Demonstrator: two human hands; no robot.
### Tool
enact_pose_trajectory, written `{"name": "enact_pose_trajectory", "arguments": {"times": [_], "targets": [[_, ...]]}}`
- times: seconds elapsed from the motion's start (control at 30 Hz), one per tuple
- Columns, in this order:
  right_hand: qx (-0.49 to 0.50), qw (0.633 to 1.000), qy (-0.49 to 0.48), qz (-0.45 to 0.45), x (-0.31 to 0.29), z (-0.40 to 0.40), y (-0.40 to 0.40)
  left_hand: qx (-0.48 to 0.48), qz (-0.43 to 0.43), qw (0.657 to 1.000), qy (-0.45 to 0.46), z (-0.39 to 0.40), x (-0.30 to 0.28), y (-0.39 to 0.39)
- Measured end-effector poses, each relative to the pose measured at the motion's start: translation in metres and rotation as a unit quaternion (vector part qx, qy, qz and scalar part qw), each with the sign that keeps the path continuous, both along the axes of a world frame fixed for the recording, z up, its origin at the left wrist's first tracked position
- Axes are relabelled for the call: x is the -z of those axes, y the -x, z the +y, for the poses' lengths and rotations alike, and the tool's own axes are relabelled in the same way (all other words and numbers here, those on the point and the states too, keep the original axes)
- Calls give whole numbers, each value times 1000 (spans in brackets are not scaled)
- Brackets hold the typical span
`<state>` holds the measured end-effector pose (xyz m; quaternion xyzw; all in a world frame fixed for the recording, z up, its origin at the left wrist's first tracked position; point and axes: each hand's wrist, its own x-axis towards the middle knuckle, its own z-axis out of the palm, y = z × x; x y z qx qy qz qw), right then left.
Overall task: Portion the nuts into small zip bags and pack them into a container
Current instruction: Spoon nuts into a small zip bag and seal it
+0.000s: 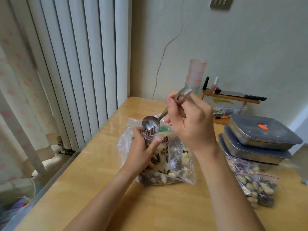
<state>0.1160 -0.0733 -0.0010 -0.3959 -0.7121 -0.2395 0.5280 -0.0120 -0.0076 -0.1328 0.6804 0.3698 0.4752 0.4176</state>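
Small zip bag (pixel 150 148): centre frame, above the tabletop (pixel 103 172) — thin, limp, light; best pinched near the mouth.
Left hand (pixel 141 152): closed round the bag's neck, propping it upright.
Right hand (pixel 188 124): curled on the metal scoop (pixel 150 125), tipped — seeds spilling into the mouth.
Filled bags (pixel 253 184): lower right.

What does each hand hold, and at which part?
Right hand holds the scoop by its handle; left hand grips the small bag just below its mouth.
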Motion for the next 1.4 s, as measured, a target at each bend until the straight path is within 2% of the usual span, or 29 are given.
{"name": "enact_pose_trajectory", "arguments": {"times": [0.4,0.57,0.67,0.73,0.8,0.93,1.07,1.2,1.4], "targets": [[6,1000,-9,-10,-1,-2,0,-15,11,1000,-5,1,0,1],[106,994,-31,24,-2,-1,-10,-15,2,1000,1,-2,-2,3],[158,983,59,68,0,3,-22,-22,-1,1000,-8,-4,-4,3],[188,962,161,115,7,8,-28,-34,-7,999,-18,-4,-5,4],[174,929,253,208,16,13,-32,-42,-8,999,-29,-4,-6,4],[125,820,344,441,42,26,-40,-44,-6,998,-37,-5,-7,4],[106,722,395,558,74,40,-51,-46,-10,998,-39,-7,-7,2],[92,685,462,556,85,44,-59,-26,4,999,-44,-6,-4,2],[94,672,627,384,70,29,-55,42,45,998,-18,-6,5,-2]]}}
